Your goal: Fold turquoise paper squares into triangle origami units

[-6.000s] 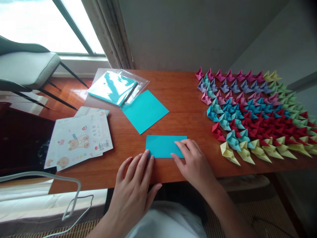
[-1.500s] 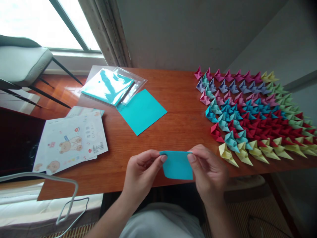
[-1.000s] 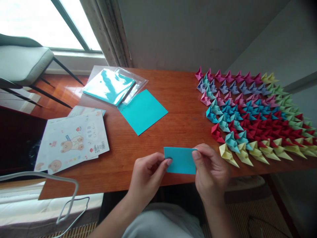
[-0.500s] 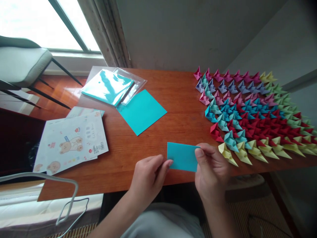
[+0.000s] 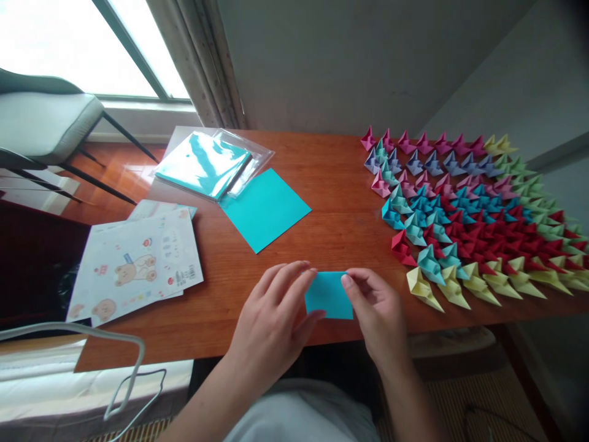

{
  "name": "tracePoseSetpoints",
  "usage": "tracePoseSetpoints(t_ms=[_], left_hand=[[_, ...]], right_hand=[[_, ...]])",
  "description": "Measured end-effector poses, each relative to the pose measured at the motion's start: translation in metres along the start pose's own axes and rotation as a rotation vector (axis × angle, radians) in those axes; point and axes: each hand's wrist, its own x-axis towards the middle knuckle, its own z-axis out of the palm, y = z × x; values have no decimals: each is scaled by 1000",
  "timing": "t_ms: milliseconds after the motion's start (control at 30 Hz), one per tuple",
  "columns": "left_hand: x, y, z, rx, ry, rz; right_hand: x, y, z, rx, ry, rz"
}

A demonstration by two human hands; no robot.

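A folded piece of turquoise origami paper (image 5: 329, 296) is held low over the front part of the table, its long sides running across my view. My right hand (image 5: 378, 313) pinches its upper right corner, thumb in front and fingers behind. At the left end, my left hand (image 5: 276, 307) holds it, with fingertips along the upper left corner and the thumb near the lower edge. Beyond the hands, a flat turquoise sheet (image 5: 269, 212) lies on the wooden table, its upper left side meeting a clear packet of turquoise paper (image 5: 207, 162).
Rows of colourful folded paper figures (image 5: 478, 215) cover the right side of the wooden table (image 5: 340, 202). Bear-printed sheets (image 5: 147, 264) lie at the left edge. A white cable (image 5: 115, 333) loops at lower left, and a chair (image 5: 50, 123) stands beyond.
My left hand has opened out and moved up around the paper's left end. My right hand has shifted left, bringing the paper with it, and the visible paper looks narrower.
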Motion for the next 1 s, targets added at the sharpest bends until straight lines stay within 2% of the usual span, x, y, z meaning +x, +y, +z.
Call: tracePoseSetpoints(t_ms=[200,533,767,933,1000], left_hand=[[0,8,6,119,-133,106],[0,2,8,-29,-136,39],[-4,-3,3,-261,-163,-34],[-4,-6,-15,-526,-242,-18],[-4,-7,-20,-598,-215,-26]], right_hand=[[-1,-4,1,18,-68,14],[1,-11,-2,30,-155,-10],[5,-6,-4,-66,-198,-13],[6,0,-6,-222,-97,-74],[5,-1,-6,-257,-88,-92]])
